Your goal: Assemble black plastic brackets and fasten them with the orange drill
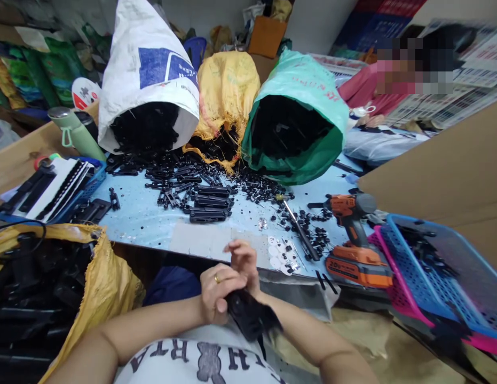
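Observation:
My left hand (pixel 219 292), with a ring on one finger, is closed around one end of a black plastic part (pixel 248 319). The part slants down to the right in front of my shirt, and its far end is blurred. My right hand (pixel 244 262) is just behind and above the left, its fingers loosely curved and apart with nothing visible in them. Part of its palm is hidden by my left hand. Beyond my hands, several long black plastic pieces (pixel 210 214) lie stacked on the blue table top (pixel 140 224).
White (pixel 152 117), yellow (pixel 228 85) and green (pixel 300 160) sacks spill black parts and screws. A screwdriver (pixel 300 229) and cordless drill (pixel 354 240) lie at right, beside a blue basket (pixel 440 266). A yellow sack (pixel 116 282) stands left. A co-worker (pixel 364 88) sits across.

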The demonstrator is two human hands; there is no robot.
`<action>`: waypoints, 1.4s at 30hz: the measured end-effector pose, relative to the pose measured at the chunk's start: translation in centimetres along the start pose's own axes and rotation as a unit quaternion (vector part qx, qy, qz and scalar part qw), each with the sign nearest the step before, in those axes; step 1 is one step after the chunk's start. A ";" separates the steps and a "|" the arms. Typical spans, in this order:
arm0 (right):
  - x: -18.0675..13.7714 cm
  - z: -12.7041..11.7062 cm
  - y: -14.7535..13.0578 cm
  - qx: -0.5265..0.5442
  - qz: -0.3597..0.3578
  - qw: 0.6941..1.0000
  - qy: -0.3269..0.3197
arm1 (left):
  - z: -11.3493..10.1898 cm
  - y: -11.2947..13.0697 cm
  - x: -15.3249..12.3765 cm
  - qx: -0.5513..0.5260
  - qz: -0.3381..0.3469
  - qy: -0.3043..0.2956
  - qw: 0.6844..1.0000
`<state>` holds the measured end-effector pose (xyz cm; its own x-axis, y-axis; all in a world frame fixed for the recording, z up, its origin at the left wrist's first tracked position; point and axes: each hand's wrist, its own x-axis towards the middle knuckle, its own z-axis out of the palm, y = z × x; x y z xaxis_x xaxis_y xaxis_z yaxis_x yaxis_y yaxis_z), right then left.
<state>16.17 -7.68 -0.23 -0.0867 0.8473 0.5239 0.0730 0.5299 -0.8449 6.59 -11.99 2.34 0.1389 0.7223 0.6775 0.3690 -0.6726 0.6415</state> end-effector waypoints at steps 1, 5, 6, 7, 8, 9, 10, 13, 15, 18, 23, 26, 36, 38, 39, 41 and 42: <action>0.6 0.7 1.3 -0.014 0.009 1.000 0.014 | 0.0 -1.1 0.0 0.038 0.026 0.005 0.999; 6.0 -0.3 6.5 -0.125 -0.040 0.990 -0.050 | -1.2 -6.5 0.4 0.249 0.073 -0.026 0.965; 7.7 -1.3 7.8 -0.164 -0.048 0.985 -0.041 | -1.5 -7.7 0.4 0.295 0.066 -0.051 0.952; 9.5 -2.2 9.0 -0.200 -0.045 0.979 -0.009 | -1.8 -8.6 0.5 0.328 0.063 -0.085 0.939; 11.3 -3.1 10.1 -0.233 -0.040 0.971 0.022 | -2.1 -9.5 0.6 0.350 0.066 -0.122 0.926; 13.0 -3.7 11.0 -0.262 -0.036 0.964 0.038 | -2.3 -10.3 0.7 0.364 0.072 -0.155 0.916; 14.6 -4.0 11.8 -0.288 -0.037 0.956 0.036 | -2.5 -11.0 0.9 0.373 0.077 -0.177 0.908; 19.5 -2.9 13.4 -0.357 -0.068 0.930 -0.059 | -2.8 -13.2 2.1 0.389 0.066 -0.189 0.899; 22.9 -0.8 14.0 -0.414 -0.081 0.899 -0.117 | -2.9 -14.7 3.3 0.385 0.054 -0.190 0.901; 28.4 2.7 14.8 -0.510 -0.094 0.836 -0.179 | -3.0 -15.7 4.9 0.374 0.050 -0.197 0.905; 35.7 6.5 15.9 -0.607 -0.129 0.736 -0.271 | -5.5 -15.9 6.7 0.377 -0.049 -0.124 0.917; 37.3 6.7 16.7 -0.615 -0.153 0.709 -0.309 | -10.1 -17.8 7.9 0.435 -0.221 -0.003 0.873; 25.6 2.3 3.8 -0.466 -0.332 0.746 -0.342 | -20.2 -25.2 8.7 0.531 -0.583 0.127 0.602; 19.3 1.2 -0.2 -0.466 -0.342 0.716 -0.391 | -19.3 -24.4 7.7 0.550 -0.578 0.124 0.590; 16.3 0.7 -1.5 -0.473 -0.330 0.706 -0.411 | -18.8 -24.0 7.1 0.557 -0.579 0.126 0.582; 11.0 0.1 -2.4 -0.477 -0.293 0.687 -0.463 | -18.2 -23.0 6.0 0.556 -0.586 0.132 0.575; 9.0 -0.1 -2.0 -0.479 -0.272 0.685 -0.477 | -18.1 -22.6 5.6 0.550 -0.590 0.133 0.576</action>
<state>15.32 -1.11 6.22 -0.9361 0.3497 0.0383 0.3514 0.9249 0.1452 -17.62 4.33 -1.90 -0.8967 0.4236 0.1288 0.4417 0.8755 0.1959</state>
